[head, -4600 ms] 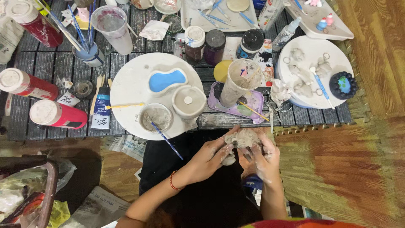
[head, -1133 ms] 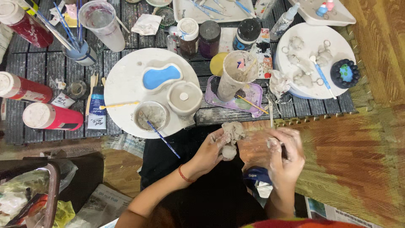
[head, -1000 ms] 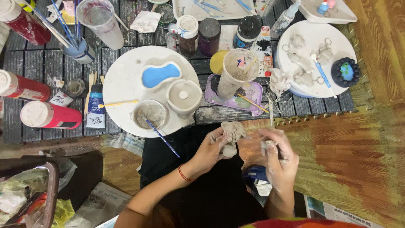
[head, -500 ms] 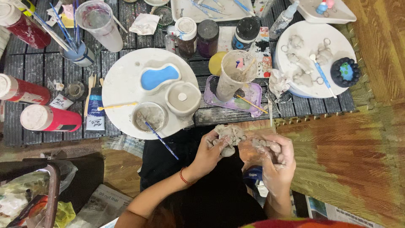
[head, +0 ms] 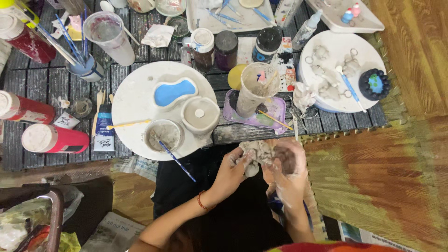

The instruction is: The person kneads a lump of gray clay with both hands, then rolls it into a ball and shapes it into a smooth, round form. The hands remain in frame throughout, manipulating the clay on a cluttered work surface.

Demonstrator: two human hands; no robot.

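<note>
While both hands [head: 261, 165] clasp it, clay lump [head: 257, 151] sits between — fingertips wrapped.

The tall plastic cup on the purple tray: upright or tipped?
Upright: the plastic cup stands on the purple tray, its open mouth facing up.

Both hands meet over the lap, near edge of low table [head: 42, 158]; left hand [head: 232, 169] and right hand [head: 288, 172] enclose clay lump [head: 255, 153]. Beyond them: round plate [head: 135, 100] at left, carrying small bowl with brush [head: 162, 135]; tall cup [head: 255, 88] centre; second plate [head: 368, 100] at right.
</note>
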